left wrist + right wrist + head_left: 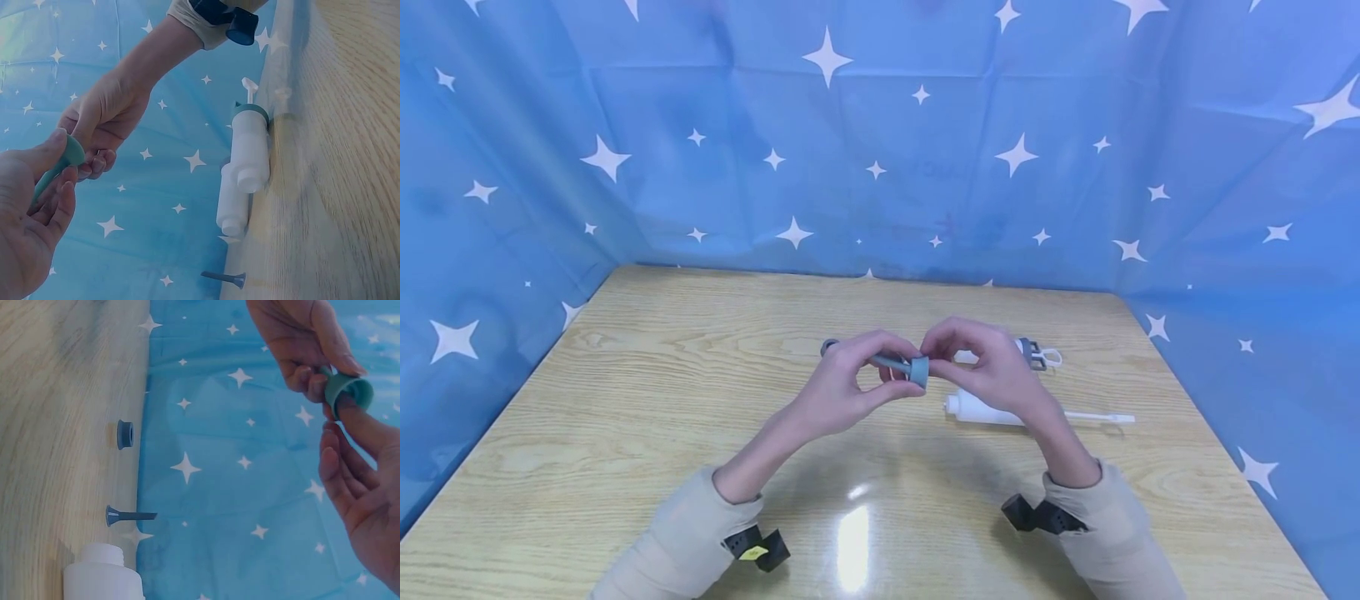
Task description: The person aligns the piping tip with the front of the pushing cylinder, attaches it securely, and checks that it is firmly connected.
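My left hand [842,385] grips a teal cap with a thin stem [919,372], thumb and fingers round it. In the right wrist view the hollow mouth of the cap [359,394] faces my right hand [369,494]. The right thumb reaches into that mouth, with the index fingertip at the outer rim. Behind the right hand [988,367] in the head view lie two white bottles; the nearer white bottle [981,408] has a thin white rod [1101,417]. Both bottles show in the left wrist view, one with a teal collar [253,112].
A dark funnel-shaped piece [128,515] and a short dark ring-shaped piece [125,434] sit on the wooden table [625,400]. A grey collar with a white loop [1047,357] lies at the right. Blue star-patterned cloth [880,167] hangs round the table's back and sides.
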The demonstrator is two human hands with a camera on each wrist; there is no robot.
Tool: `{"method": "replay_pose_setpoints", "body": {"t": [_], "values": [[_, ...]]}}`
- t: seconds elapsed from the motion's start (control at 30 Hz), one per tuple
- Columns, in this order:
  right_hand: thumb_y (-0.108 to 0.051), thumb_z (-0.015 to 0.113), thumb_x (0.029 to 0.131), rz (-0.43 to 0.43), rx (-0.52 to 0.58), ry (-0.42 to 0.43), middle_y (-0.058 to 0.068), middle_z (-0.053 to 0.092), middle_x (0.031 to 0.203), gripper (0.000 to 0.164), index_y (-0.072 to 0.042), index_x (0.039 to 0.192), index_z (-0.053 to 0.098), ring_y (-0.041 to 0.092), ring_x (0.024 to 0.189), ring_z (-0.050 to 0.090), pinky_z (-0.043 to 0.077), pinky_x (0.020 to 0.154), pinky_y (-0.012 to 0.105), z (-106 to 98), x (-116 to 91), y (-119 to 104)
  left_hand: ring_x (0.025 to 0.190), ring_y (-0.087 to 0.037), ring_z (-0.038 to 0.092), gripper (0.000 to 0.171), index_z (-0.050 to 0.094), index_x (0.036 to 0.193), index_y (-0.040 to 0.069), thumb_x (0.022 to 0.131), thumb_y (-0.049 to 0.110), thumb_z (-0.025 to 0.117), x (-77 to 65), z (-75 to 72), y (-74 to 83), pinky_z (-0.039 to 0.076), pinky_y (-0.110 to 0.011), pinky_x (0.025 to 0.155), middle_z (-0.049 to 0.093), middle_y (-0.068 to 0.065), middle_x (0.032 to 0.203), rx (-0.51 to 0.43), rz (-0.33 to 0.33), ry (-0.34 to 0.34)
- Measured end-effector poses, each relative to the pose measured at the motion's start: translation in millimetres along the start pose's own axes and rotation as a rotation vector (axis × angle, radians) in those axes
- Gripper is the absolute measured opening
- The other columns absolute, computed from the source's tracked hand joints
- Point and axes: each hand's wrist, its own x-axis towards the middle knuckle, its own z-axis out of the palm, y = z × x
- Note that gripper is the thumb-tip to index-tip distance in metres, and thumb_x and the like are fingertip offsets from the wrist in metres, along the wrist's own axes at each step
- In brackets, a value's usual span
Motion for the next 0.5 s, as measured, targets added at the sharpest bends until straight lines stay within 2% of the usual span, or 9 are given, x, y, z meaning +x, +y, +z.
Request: {"method": "replay_pose_setpoints", "body": {"t": [0.2,0.5], "values": [[0.011,0.077,0.082,-0.019,-0.058,-0.023,-0.001,0.071,0.091,0.028,-0.007,0.102,0.07,0.011,0.075,0.067,0.057,0.067,0.026,-4.9,0.2,-2.0,0.083,-0.007,0.065,0.032,0.069,0.115,0.005,0.086,0.005,0.081,0.8,-0.2,-0.2,0.057,-0.026,0.073,0.071,0.0,0.101,0.001,0.013,-0.019],[0.01,0.077,0.083,-0.015,-0.076,-0.072,-0.003,0.07,0.094,0.031,-0.008,0.107,0.07,0.009,0.076,0.066,0.057,0.069,0.025,-11.1,-0.2,-6.6,0.085,-0.01,0.068,0.033,0.069,0.114,0.003,0.084,0.003,0.082,0.8,1.6,0.1,0.059,-0.028,0.075,0.073,-0.003,0.1,-0.017,0.024,-0.034]]}}
